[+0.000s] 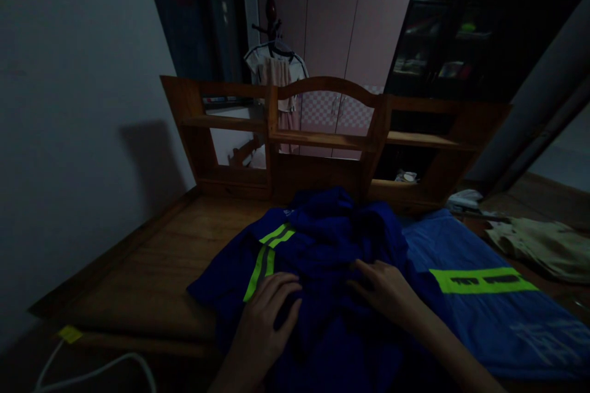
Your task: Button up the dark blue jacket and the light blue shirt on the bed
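Observation:
A dark blue work jacket (322, 258) with yellow-green and grey reflective strips lies rumpled on the wooden bed board. My left hand (271, 310) rests on its near left part, beside the strip, with fingers stretched and thumb apart. Over the middle right of the jacket is my right hand (380, 288), its fingers slightly bent and apart, touching the cloth. I see no fold clearly held in either hand. To the right lies a lighter blue garment (474, 307), spread flat, with a yellow-green band and pale lettering; the jacket's edge overlaps it.
A wooden headboard with shelves (322, 141) stands behind the jacket. A white wall (92, 104) borders the left. Pale folded cloth (539, 245) lies at the right. A white cable (115, 359) hangs at the near left. Beyond are a pink wardrobe (332, 24) and clothes on a stand.

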Available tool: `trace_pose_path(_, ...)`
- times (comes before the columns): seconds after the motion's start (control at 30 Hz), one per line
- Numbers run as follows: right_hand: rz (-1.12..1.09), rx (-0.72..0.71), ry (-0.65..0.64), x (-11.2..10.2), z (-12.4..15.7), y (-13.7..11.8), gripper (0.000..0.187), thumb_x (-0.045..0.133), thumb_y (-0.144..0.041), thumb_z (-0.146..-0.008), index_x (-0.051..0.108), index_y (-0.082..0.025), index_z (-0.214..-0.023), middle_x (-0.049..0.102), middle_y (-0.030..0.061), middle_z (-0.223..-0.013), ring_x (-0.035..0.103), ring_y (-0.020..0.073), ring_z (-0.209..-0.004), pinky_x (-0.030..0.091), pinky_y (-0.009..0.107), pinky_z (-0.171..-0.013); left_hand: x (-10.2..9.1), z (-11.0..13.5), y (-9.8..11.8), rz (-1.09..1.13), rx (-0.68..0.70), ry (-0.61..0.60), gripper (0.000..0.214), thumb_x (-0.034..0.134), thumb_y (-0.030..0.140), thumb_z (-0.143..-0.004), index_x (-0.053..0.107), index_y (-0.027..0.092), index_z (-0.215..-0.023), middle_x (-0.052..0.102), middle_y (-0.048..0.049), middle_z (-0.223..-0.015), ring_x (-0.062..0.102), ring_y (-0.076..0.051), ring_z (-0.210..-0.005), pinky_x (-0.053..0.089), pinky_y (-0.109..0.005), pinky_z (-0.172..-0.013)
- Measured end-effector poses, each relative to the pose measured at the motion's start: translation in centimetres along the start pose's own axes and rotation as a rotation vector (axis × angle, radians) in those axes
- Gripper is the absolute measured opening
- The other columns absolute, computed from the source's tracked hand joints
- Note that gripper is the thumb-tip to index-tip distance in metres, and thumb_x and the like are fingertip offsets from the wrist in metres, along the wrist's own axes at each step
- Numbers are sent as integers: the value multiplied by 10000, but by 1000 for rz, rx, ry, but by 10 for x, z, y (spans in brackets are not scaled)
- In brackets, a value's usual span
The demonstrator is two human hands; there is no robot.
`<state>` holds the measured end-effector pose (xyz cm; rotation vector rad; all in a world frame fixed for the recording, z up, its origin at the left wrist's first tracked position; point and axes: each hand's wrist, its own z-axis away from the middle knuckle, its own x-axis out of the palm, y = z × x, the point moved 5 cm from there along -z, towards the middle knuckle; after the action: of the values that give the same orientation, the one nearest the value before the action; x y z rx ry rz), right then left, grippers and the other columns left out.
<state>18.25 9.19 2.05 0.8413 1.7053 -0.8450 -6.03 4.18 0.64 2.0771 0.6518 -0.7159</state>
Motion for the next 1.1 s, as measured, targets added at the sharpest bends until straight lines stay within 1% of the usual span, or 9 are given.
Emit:
trace_pose_path(0.17,181,116,22,5,32,27,256,425,-361,-956,642,-229,-979,680,44,-723,639,203,-640,423,271,-581,27,-39,5,-148,185,-126,342,483,196,-893,538,260,-1225,594,-31,-1222,458,-211,-1245,326,-482,-1108)
trace_pose_path(0.27,234,189,38,8,44,45,319,385,-378,-971,606,-222,-1140,699,60,-776,659,214,-650,439,282,-574,40,-48,-2,-192,180,-196,357,552,214,-860,544,261,-1214,612,-24,-1125,525,-202,-1135,303,-488,-1117)
trace_pose_path(0.37,329,271,57,7,52,58,434,363,-405,-971,500,-176,-1313,685,67,-677,651,239,-572,438,304,-527,46,-50,-10,-242,126,-195,359,598,205,-817,573,249,-1172,599,-33,-1047,542,-210,-1050,361,-467,-1060)
trace_pose_path(0.53,454,493,258,-33,59,72,747,376,-482,-944,129,-26,-1482,613,46,-527,602,266,-456,399,318,-446,45,-49,-17,-249,66,-189,373,596,117,-788,584,244,-1138,612,-26,-998,556,-210,-976,401,-429,-965)
trace_pose_path(0.67,493,629,408,-67,66,88,807,463,-514,-891,140,-78,-1489,605,28,-537,599,280,-457,349,304,-416,41,-48,-17,-244,36,-152,297,582,200,-853,572,240,-1148,631,-19,-1006,571,-199,-932,427,-376,-879)
trace_pose_path(0.73,465,628,390,-70,65,94,749,477,-487,-891,180,-142,-1485,630,21,-582,616,273,-485,355,297,-428,42,-47,-15,-247,54,-138,242,520,277,-906,576,239,-1139,636,-18,-1008,577,-188,-908,430,-355,-838)
trace_pose_path(0.87,404,587,270,-54,61,95,643,436,-401,-924,182,-206,-1482,700,65,-838,677,270,-654,419,305,-510,45,-45,-16,-265,94,-85,231,411,269,-957,616,241,-1059,629,-12,-973,574,-155,-842,428,-310,-778)
trace_pose_path(1.0,378,683,223,-40,64,97,759,374,-452,-939,55,-26,-1481,695,161,-891,679,311,-722,473,367,-592,49,-44,-19,-299,75,-96,231,414,254,-954,624,249,-1050,609,-13,-972,553,-144,-799,448,-290,-746)
trace_pose_path(1.1,363,719,220,-44,65,93,843,381,-509,-923,61,65,-1452,684,214,-876,672,323,-703,488,389,-601,50,-44,-19,-320,67,-116,237,406,248,-955,622,251,-1051,607,-13,-971,558,-150,-813,461,-295,-755)
